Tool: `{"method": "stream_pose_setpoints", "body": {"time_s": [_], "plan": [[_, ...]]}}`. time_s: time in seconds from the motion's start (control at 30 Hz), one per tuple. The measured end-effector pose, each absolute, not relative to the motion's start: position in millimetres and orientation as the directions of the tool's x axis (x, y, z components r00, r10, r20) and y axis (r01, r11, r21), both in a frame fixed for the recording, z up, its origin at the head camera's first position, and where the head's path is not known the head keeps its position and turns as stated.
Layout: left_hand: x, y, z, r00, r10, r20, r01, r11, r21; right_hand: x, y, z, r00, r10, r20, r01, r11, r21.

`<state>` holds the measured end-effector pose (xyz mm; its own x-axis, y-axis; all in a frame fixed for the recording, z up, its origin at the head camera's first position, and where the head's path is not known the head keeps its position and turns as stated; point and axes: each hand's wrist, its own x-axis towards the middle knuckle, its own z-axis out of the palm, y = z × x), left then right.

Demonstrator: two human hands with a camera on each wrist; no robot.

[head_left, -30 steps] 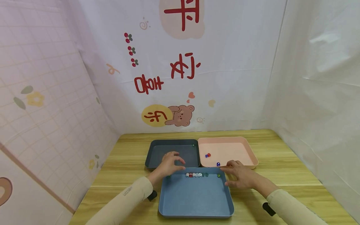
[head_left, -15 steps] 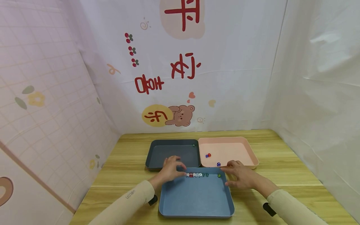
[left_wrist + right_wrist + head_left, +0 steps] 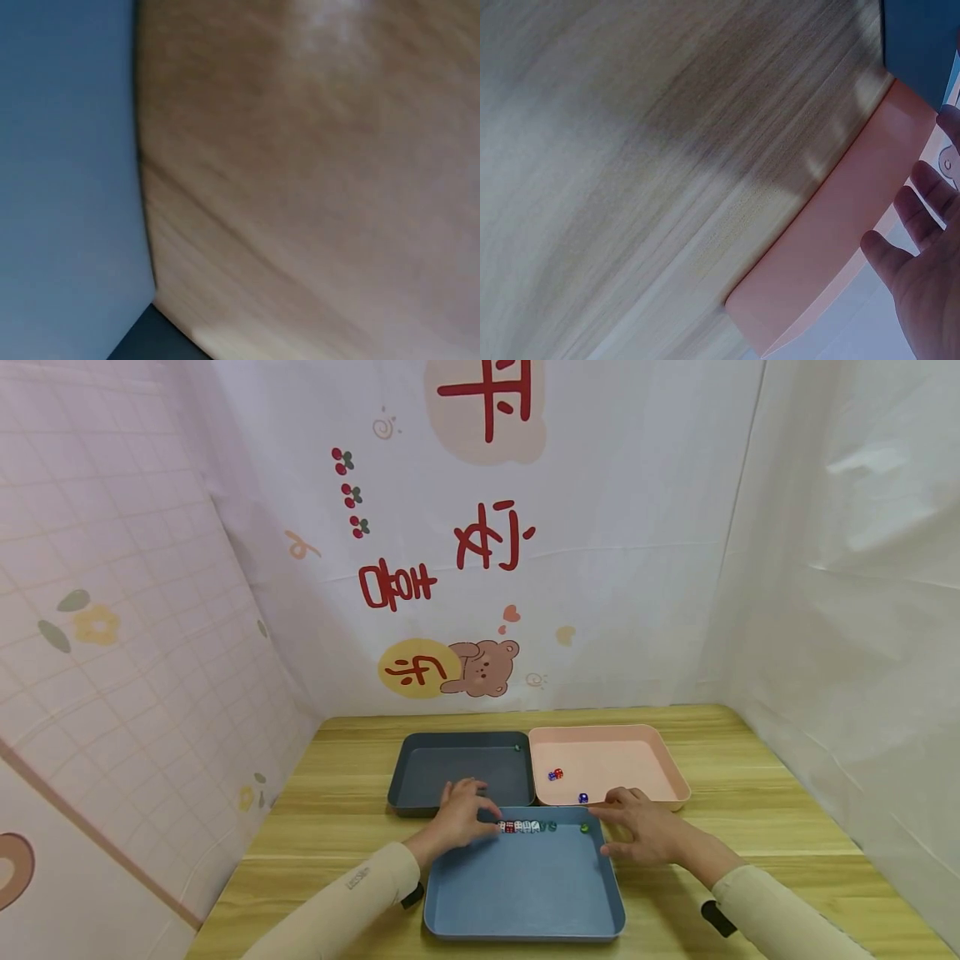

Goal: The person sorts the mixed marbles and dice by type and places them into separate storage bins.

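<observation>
Inside the blue tray (image 3: 525, 889), a row of dice lies along the far wall: white dice (image 3: 527, 827), a red die (image 3: 509, 827) and dark green dice (image 3: 547, 827). My left hand (image 3: 457, 817) reaches over the tray's far left corner. Its thumb and index finger, a little apart, are at the row's leftmost white die; whether they touch it is unclear. A brighter green die (image 3: 584, 828) sits apart near the right wall. My right hand (image 3: 637, 827) is at the tray's far right corner, fingers spread and holding nothing. In the right wrist view its fingers (image 3: 916, 214) extend beside the pink tray.
Behind stand a dark tray (image 3: 450, 739) with a green die (image 3: 517, 747) and a pink tray (image 3: 611, 760). The pink tray holds a red die (image 3: 558, 773) and two blue dice, one a blue die (image 3: 582, 797) near its front wall. White cloth walls surround the wooden table (image 3: 337, 827).
My left hand has moved right and slightly toward me, closer to the left end of the dice row, now hiding the green die at the left corner. The right hand has stayed put.
</observation>
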<state>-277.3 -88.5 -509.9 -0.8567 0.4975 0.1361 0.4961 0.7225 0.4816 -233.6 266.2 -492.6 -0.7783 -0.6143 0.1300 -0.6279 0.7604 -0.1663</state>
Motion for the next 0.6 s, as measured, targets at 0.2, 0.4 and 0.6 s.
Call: {"method": "stream_pose_setpoints", "body": {"time_s": [0.2,0.4,0.6], "plan": [[-275.1,-84.7,-513.9,-0.844,0.518,0.136,0.526,0.754,0.393,-233.6,266.6,-492.6,-0.779,-0.614,0.130,-0.628,0.760,-0.168],[-273.9,-83.2,-516.1,-0.844,0.518,0.135,0.528,0.761,0.377,-233.2,266.5,-491.9,-0.776,-0.616,0.131,-0.630,0.759,-0.166],[-273.6,-83.9,-516.5,-0.845,0.515,0.142,0.528,0.765,0.369,-233.2,266.6,-491.9,-0.776,-0.617,0.131,-0.631,0.758,-0.167]]}}
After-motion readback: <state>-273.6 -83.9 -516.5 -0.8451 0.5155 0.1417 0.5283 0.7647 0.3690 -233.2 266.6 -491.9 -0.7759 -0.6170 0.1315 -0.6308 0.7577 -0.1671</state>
